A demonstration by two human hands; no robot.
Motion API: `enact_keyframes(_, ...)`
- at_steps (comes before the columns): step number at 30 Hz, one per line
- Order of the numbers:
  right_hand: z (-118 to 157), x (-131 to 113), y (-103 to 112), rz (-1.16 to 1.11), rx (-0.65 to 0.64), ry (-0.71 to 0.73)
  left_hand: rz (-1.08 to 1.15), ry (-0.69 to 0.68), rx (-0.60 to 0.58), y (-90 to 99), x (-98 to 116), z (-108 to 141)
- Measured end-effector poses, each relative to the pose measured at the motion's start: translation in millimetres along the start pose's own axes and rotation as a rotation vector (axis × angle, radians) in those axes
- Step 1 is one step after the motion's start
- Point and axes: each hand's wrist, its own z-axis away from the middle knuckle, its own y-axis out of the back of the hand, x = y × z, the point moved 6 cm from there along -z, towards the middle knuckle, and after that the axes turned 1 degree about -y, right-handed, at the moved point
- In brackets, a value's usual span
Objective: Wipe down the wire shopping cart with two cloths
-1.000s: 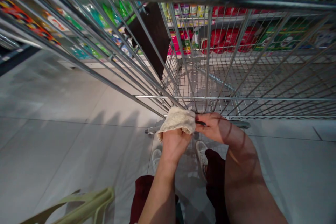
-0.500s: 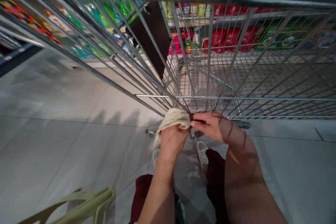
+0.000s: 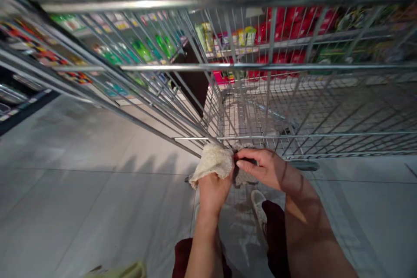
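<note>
Cream cloth (image 3: 211, 163) bunches in the left hand (image 3: 213, 193), closed around it; the right hand (image 3: 263, 167) pinches the cloth's other edge narrowly, something dark and too small to tell at its fingertips. Both hands sit just before a wire cart (image 3: 260, 67). Unlike a moment earlier, a grey fold sags below the pinch, and the pale green strap (image 3: 120, 271) lies lower. Beyond: one shoe (image 3: 259, 210), tile floor (image 3: 97, 208), red packs (image 3: 286, 30) shelved.
</note>
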Motion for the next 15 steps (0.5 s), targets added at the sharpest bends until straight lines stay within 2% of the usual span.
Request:
enact_keyframes(3,-2,3,-6,0.038,0.021,0.022,-0.008,0.011,-0.011,-5.1,-7,2)
enact_keyframes(6,-4,4,-10,0.073,0.062,0.001,0.011,0.082,-0.034,-7.7,-12,0)
enact_keyframes(11,-3,-13,-9,0.05,0.182,0.017,0.126,0.134,0.086,4.3,-5,-1)
enact_keyframes(13,-2,-22,-10,-0.028,0.224,0.052,0.18,0.168,0.104,6.9,-6,14)
enact_keyframes(15,-2,-26,-14,-0.12,0.269,0.077,0.168,0.229,0.135,9.1,-11,44)
